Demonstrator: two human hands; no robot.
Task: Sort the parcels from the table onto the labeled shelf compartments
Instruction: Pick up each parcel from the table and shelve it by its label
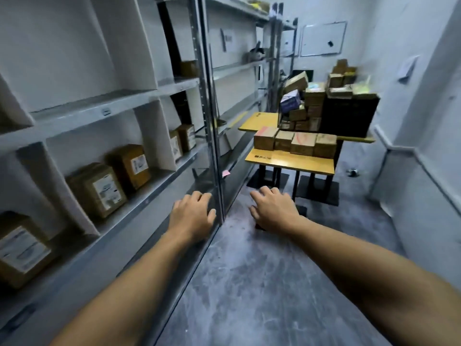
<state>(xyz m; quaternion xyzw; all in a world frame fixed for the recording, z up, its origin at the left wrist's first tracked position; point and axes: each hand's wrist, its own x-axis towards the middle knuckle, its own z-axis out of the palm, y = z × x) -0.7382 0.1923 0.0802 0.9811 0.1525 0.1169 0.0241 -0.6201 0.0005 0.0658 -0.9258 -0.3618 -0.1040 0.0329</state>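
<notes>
Both my arms stretch forward, palms down, holding nothing. My left hand (pixel 193 212) hovers in front of the metal shelf post (pixel 212 136), fingers relaxed. My right hand (pixel 273 208) hangs over the floor, fingers loosely spread. Ahead stand two yellow tables (pixel 291 163); a row of several brown parcels (pixel 295 143) sits on the near one. A tall heap of cardboard parcels (pixel 311 106) and a black box (pixel 349 114) cover the far table. On the left shelf (pixel 99 113), labelled brown parcels (pixel 99 189) stand in separate compartments.
White dividers (pixel 159 138) split the shelf into compartments. A second shelf unit (pixel 239 66) continues toward the back wall with a whiteboard (pixel 323 38). The grey floor (pixel 262 283) forms a narrow aisle between shelves and the right wall (pixel 424 121).
</notes>
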